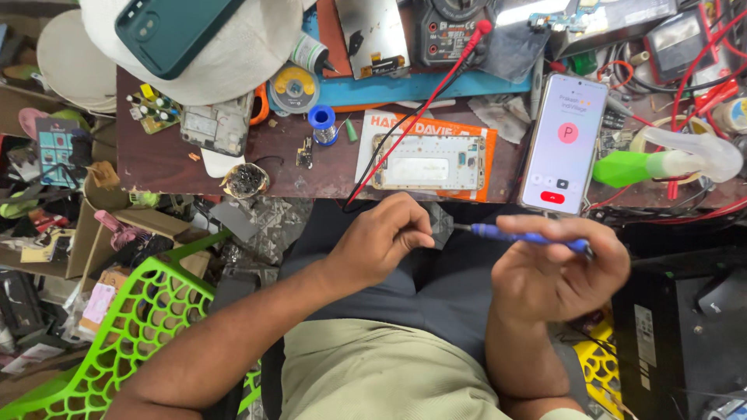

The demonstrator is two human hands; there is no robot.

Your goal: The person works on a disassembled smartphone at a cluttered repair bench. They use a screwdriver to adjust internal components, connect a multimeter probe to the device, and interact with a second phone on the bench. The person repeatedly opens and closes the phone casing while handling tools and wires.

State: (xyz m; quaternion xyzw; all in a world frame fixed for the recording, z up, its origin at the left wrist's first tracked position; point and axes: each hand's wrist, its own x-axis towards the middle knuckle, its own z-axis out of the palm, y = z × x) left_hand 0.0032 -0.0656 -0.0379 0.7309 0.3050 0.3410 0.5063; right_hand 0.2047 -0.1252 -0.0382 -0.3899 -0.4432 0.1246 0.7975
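My right hand (556, 268) is closed around a thin blue-handled screwdriver (523, 236) whose metal tip points left. My left hand (381, 241) sits just left of that tip, with the fingers pinched together on something too small to make out. Both hands hover over my lap, below the edge of a dark brown workbench (163, 159). On the bench just above them lies an opened phone frame (428, 162) on an orange and white sheet. A phone (563, 141) with a lit call screen rests to its right.
A green plastic chair (128, 330) stands at lower left. The bench carries a multimeter (451, 31) with red and black leads, a solder spool (322, 123), a circuit board (216, 124), a dark green phone (173, 29) and a green-tipped tool (661, 162). Clutter fills the floor at left.
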